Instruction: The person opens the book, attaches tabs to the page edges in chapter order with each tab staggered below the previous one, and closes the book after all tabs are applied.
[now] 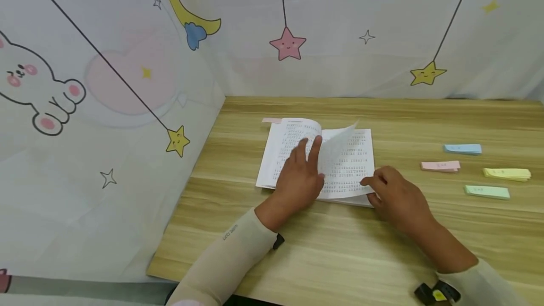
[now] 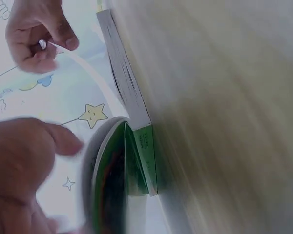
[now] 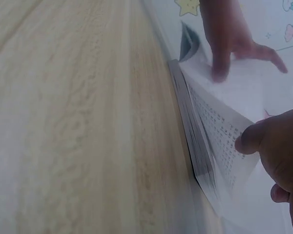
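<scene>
An open book point(image 1: 284, 143) with dense print lies on the table, and a pink paper tab point(image 1: 271, 120) sticks out at its top left. My left hand point(image 1: 299, 176) rests on the left-hand side near the spine, fingers extended. At the lower right corner, my right hand point(image 1: 399, 197) pinches a page point(image 1: 342, 169) between thumb and fingers. That page bows up from the sheets beneath, its top corner raised. In the left wrist view, the green cover point(image 2: 145, 146) and the thick page block point(image 2: 124, 73) show from the book's lower edge.
Right of the book lie several folded paper strips: blue point(image 1: 462, 148), pink point(image 1: 440, 166), yellow point(image 1: 507, 174) and green point(image 1: 487, 192). A white backdrop point(image 1: 331, 74) printed with stars and animals rises along the wooden table's point(image 1: 340, 254) back and left edges.
</scene>
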`<state>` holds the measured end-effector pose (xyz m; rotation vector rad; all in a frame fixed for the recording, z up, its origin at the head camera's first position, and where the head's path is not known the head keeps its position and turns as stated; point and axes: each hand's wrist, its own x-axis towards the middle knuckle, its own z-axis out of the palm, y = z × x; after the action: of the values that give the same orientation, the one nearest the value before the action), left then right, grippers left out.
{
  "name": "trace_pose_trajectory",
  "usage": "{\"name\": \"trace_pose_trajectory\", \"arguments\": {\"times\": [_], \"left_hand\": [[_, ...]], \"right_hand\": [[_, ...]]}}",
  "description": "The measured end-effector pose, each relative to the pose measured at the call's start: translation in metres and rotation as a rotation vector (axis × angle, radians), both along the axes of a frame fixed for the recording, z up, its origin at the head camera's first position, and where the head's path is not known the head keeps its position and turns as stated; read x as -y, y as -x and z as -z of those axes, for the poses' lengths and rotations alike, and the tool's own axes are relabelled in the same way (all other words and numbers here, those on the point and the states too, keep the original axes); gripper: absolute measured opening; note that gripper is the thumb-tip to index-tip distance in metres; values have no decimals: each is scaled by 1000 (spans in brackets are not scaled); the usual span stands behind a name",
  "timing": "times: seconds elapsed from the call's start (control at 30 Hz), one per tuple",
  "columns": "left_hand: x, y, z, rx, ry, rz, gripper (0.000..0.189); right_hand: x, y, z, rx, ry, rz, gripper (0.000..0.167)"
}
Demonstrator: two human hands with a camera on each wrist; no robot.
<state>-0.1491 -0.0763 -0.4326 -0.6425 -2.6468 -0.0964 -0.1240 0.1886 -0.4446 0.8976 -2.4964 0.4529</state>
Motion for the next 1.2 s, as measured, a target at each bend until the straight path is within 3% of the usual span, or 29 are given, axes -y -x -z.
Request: {"name": "trace_pose_trajectory", "arguments": {"times": [0.07, 0.13, 0.23, 0.33, 0.43, 0.53, 0.63, 0.7, 0.77, 0.87, 0.93, 1.0, 1.07, 1.2], "left_hand": [[2, -1, -1, -37, 54, -50, 100], [4, -2, -3, -21, 147, -66, 94], [4, -4, -8, 67, 259, 8, 70], [2, -6, -9, 184, 278, 83, 41], [0, -8, -7, 266, 254, 85, 54], [-1, -7, -4, 287, 249, 60, 70], [-2, -6, -2, 289, 247, 40, 72], [-3, -6, -2, 277, 249, 21, 69], [-4, -5, -2, 244, 224, -13, 67], [-3, -3, -3, 145, 142, -93, 76], [-1, -2, -4, 83, 74, -139, 84], [1, -1, -5, 57, 75, -154, 90], [3, -2, -6, 70, 148, -104, 83], [4, -5, -12, 182, 330, 109, 44]], "right_hand": [[0, 1, 1, -13, -12, -10, 32], [0, 1, 1, -19, -17, -10, 28], [0, 1, 1, -17, -21, 0, 26], [0, 1, -1, -23, 5, -3, 26], [2, 2, -2, -87, 46, -47, 11], [5, 4, -3, -172, 75, -106, 33], [7, 3, -6, -204, 84, -125, 50], [9, 2, -8, -153, 91, -82, 37], [11, -1, -10, -40, 98, -7, 32], [10, -3, -11, 140, 46, 87, 52], [7, -3, -9, 231, -24, 82, 52], [4, -3, -6, 284, -106, 33, 48], [1, -2, -3, 314, -168, -12, 43], [-2, -2, 1, 324, -202, -42, 37]]}}
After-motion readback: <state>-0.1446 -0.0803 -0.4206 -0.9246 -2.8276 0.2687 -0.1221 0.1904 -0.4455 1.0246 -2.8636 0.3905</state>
